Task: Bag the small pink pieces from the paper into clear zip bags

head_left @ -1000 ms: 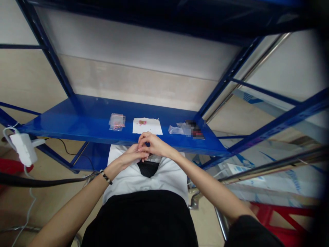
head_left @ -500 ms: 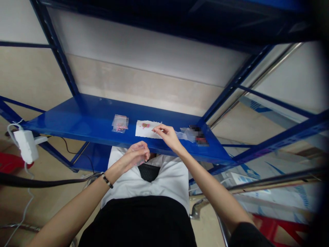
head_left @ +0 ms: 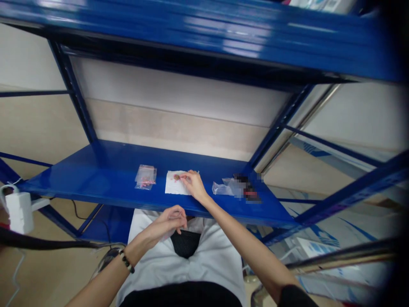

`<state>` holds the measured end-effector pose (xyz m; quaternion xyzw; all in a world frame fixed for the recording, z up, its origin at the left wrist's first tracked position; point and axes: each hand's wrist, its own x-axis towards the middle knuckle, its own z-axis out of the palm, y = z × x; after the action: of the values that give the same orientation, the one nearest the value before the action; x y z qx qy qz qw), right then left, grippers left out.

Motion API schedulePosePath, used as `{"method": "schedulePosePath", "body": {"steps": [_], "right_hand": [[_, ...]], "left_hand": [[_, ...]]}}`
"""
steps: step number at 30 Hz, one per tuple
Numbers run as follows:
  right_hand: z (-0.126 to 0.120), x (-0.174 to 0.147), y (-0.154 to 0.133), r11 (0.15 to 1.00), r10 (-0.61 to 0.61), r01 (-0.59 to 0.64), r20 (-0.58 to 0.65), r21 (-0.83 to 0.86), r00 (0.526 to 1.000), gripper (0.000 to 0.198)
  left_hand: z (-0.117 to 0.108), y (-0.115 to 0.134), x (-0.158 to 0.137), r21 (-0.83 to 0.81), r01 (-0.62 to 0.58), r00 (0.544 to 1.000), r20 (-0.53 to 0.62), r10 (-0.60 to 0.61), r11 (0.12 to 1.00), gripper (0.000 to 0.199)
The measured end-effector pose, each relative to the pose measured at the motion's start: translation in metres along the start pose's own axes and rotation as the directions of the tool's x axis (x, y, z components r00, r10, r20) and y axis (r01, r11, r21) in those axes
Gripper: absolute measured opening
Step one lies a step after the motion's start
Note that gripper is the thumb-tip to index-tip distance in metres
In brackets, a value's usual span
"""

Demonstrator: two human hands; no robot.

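Observation:
A white sheet of paper [head_left: 172, 186] lies on the blue shelf [head_left: 108, 181]. On it is a small pile of pink and brownish bits [head_left: 177, 177], too small to name. My right hand [head_left: 193, 184] reaches over the sheet with its fingertips pinched at the pile's right edge. What they hold, if anything, cannot be made out. My left hand [head_left: 168, 221] hangs in front of the shelf edge above my lap, fingers curled around what looks like a clear plastic bag. Left of the paper lie small zip bags [head_left: 146, 177] with pink pieces inside.
Right of the paper lie crumpled clear plastic [head_left: 223, 187] and a dark, blurred-out item [head_left: 251, 189]. A blue upper shelf [head_left: 204, 38] hangs overhead. Blue uprights stand at both sides. A white power adapter [head_left: 19, 212] hangs at the left, with cables below.
My right hand has come down onto the paper and slightly left, its fingertips now at the pile. My left hand stays curled over my lap. The view has tilted up.

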<state>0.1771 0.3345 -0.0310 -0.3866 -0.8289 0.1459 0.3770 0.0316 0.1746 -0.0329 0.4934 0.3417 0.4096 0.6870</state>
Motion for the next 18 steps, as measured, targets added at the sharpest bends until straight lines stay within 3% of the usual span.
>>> {"method": "schedulePosePath", "body": {"steps": [4, 11, 18], "right_hand": [[0.013, 0.01, -0.01, 0.992, -0.024, 0.033, 0.077, -0.122, 0.997, 0.012], [0.016, 0.027, -0.013, 0.957, 0.109, -0.095, 0.035, -0.276, 0.993, 0.012], [0.006, 0.03, -0.005, 0.948, 0.028, 0.028, 0.172, -0.316, 0.985, 0.014]], "left_hand": [[0.005, -0.001, -0.011, -0.098, -0.062, 0.996, 0.052, 0.067, 0.993, 0.023], [0.005, 0.001, -0.013, -0.127, -0.105, 0.991, 0.075, 0.115, 0.986, 0.024], [-0.001, 0.0, 0.004, -0.171, -0.089, 0.996, -0.028, 0.086, 0.981, 0.03]]}}
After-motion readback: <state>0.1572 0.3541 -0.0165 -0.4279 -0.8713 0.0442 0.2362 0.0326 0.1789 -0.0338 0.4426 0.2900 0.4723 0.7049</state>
